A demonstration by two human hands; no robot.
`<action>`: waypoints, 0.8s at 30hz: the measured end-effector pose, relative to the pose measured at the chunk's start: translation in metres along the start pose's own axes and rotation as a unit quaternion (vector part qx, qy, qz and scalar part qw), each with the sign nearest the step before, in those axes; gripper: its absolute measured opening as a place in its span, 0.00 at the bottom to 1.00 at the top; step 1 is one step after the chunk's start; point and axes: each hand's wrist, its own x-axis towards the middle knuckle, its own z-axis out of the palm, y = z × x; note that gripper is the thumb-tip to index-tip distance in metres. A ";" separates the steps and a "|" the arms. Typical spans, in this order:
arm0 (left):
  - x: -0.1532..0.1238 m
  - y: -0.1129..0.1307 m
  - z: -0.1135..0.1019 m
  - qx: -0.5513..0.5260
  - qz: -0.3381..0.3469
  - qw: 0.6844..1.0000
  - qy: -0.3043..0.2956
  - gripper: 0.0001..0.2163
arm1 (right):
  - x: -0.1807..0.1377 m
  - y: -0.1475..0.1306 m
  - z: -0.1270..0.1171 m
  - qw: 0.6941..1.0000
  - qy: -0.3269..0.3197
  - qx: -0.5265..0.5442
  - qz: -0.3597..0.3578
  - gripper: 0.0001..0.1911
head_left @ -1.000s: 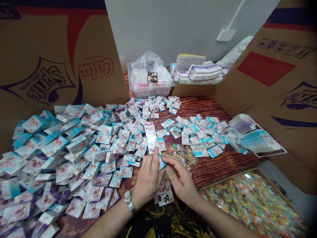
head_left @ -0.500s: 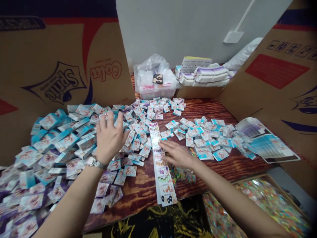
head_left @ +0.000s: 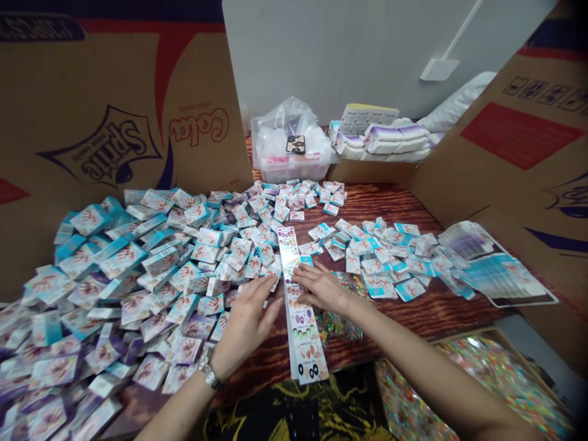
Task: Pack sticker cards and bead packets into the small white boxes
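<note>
A long printed strip [head_left: 301, 324] lies flat on the wooden table [head_left: 381, 202], its long axis running from 6 o'clock to 12 o'clock, leaning slightly toward 11. The open right hand [head_left: 321, 288] has its fingertips at the strip's edge, and the open left hand [head_left: 245, 324] is just beside it; neither grips anything. Small packets [head_left: 138, 263] are heaped at 9 o'clock. A clear plastic tub [head_left: 291, 168] at 12 o'clock holds plastic bags, and a tray [head_left: 496, 367] at 4 o'clock holds colourful packets.
</note>
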 end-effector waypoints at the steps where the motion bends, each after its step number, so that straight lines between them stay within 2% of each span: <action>1: -0.002 0.003 0.001 -0.024 -0.013 0.999 -0.017 0.17 | -0.001 -0.001 0.001 1.000 0.013 -0.001 0.002 0.26; 4: -0.007 0.013 0.003 -0.109 -0.076 0.989 -0.069 0.17 | -0.004 -0.002 0.008 0.998 0.059 -0.004 0.000 0.21; 7: -0.012 0.024 0.007 -0.238 -0.178 0.947 -0.124 0.17 | -0.004 -0.004 0.014 0.994 0.106 -0.007 0.001 0.13; 9: -0.016 0.032 0.012 -0.344 -0.237 0.894 -0.162 0.17 | -0.004 -0.006 0.013 0.992 0.127 -0.003 0.006 0.12; 12: -0.022 0.041 0.022 -0.502 -0.308 0.784 -0.197 0.19 | -0.005 -0.011 0.001 0.988 0.155 0.027 0.006 0.11; 15: -0.026 0.047 0.029 -0.612 -0.370 0.673 -0.190 0.22 | -0.008 -0.017 -0.023 0.977 0.192 0.097 -0.011 0.11; 18: -0.022 0.051 0.026 -0.689 -0.411 0.571 -0.173 0.26 | -0.018 -0.027 -0.051 0.961 0.219 0.163 -0.032 0.12; 20: -0.015 0.053 0.021 -0.733 -0.419 0.515 -0.148 0.27 | -0.029 -0.039 -0.069 0.958 0.219 0.173 -0.070 0.13; 22: -0.005 0.053 0.017 -0.759 -0.422 0.484 -0.110 0.23 | -0.042 -0.056 -0.084 0.962 0.170 0.169 -0.134 0.12; 24: 0.004 0.051 0.016 -0.758 -0.432 0.484 -0.068 0.17 | -0.054 -0.075 -0.094 0.963 0.091 0.180 -0.178 0.11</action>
